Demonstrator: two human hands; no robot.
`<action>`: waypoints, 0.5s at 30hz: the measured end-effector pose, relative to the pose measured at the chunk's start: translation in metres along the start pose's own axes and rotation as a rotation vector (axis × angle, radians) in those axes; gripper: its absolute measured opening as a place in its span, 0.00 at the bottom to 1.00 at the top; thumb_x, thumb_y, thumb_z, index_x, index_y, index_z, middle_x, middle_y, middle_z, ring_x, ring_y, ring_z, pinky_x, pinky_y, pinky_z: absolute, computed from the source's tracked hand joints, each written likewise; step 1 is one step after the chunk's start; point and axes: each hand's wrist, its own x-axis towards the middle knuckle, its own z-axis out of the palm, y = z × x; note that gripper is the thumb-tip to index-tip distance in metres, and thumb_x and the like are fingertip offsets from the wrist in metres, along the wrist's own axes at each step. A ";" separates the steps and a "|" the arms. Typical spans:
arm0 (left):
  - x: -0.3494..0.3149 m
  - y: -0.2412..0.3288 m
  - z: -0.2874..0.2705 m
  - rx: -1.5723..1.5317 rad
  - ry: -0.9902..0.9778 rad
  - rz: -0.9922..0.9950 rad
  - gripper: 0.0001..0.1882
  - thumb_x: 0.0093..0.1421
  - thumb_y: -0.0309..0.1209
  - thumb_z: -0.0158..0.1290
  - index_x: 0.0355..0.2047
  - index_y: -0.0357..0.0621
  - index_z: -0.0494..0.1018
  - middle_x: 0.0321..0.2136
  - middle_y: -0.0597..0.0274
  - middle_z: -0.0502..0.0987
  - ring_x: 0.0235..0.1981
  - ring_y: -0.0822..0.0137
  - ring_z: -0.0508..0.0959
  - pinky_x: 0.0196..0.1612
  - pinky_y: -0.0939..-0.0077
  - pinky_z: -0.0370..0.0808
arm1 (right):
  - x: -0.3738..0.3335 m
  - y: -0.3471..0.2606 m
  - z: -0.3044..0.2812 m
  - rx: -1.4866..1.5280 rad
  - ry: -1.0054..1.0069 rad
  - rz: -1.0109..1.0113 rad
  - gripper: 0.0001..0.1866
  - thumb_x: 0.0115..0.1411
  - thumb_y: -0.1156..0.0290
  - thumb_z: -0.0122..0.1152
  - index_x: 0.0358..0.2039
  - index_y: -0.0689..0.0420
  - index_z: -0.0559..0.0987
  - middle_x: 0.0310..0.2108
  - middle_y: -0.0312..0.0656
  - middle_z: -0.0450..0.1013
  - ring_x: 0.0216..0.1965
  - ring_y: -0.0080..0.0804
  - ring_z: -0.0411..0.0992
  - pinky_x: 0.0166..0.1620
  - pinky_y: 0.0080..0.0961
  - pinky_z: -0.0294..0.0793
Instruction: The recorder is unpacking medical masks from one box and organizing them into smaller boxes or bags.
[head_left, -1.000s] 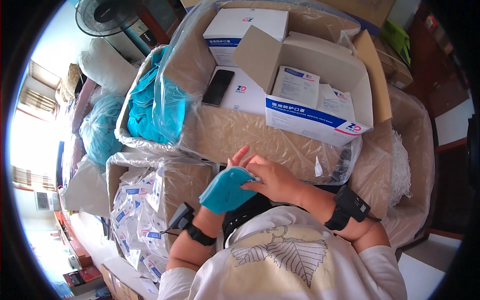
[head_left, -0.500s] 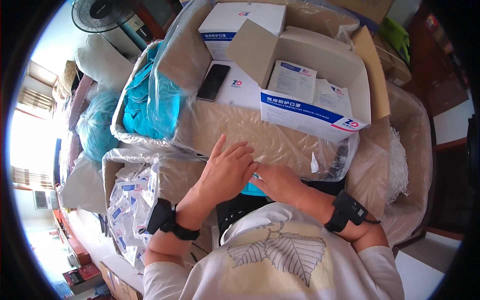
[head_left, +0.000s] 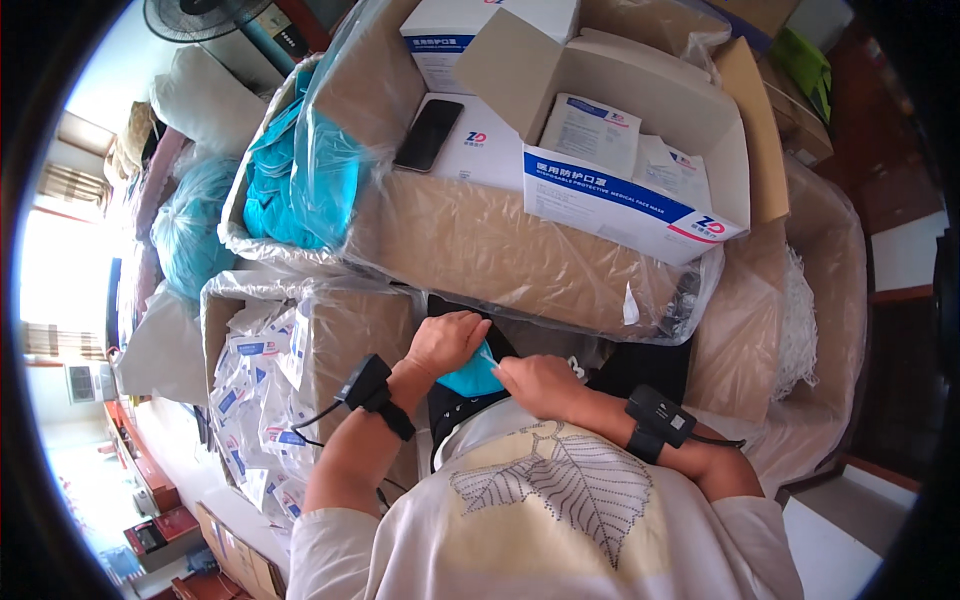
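Now turquoise fabric [head_left: 470, 379] sits between left hand [head_left: 446, 344] and right hand [head_left: 541, 386], each grip closed on it.

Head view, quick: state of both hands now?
Left hand: curled over the teal piece; grip can't be told.
Right hand: curled at its right edge; grip can't be told.

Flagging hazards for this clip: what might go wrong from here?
The teal piece, between the left hand and right hand above the dark trousers, might slip. The phone lies near the edge of the white box, so a knock could tip it off. The cable looping from the left wrist device beside the carton of packets might snag.
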 end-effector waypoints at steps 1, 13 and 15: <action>-0.002 -0.005 0.005 -0.005 0.006 -0.047 0.14 0.58 0.38 0.43 0.21 0.43 0.69 0.22 0.55 0.73 0.26 0.53 0.73 0.27 0.62 0.71 | -0.003 0.000 0.002 0.002 0.001 0.005 0.18 0.61 0.56 0.40 0.24 0.57 0.70 0.21 0.52 0.70 0.26 0.55 0.69 0.29 0.48 0.65; 0.047 0.015 -0.020 -0.135 0.165 0.049 0.15 0.60 0.36 0.40 0.21 0.41 0.67 0.21 0.49 0.70 0.25 0.45 0.70 0.27 0.58 0.68 | -0.029 -0.013 -0.063 0.320 0.076 0.094 0.18 0.61 0.59 0.43 0.23 0.61 0.69 0.18 0.52 0.68 0.23 0.52 0.68 0.27 0.42 0.63; 0.053 -0.003 -0.015 -0.027 0.222 0.055 0.15 0.60 0.34 0.40 0.20 0.39 0.66 0.19 0.49 0.69 0.23 0.48 0.71 0.25 0.59 0.67 | -0.045 -0.017 -0.077 0.423 0.051 0.097 0.18 0.61 0.59 0.44 0.23 0.62 0.69 0.18 0.52 0.68 0.22 0.52 0.68 0.26 0.40 0.63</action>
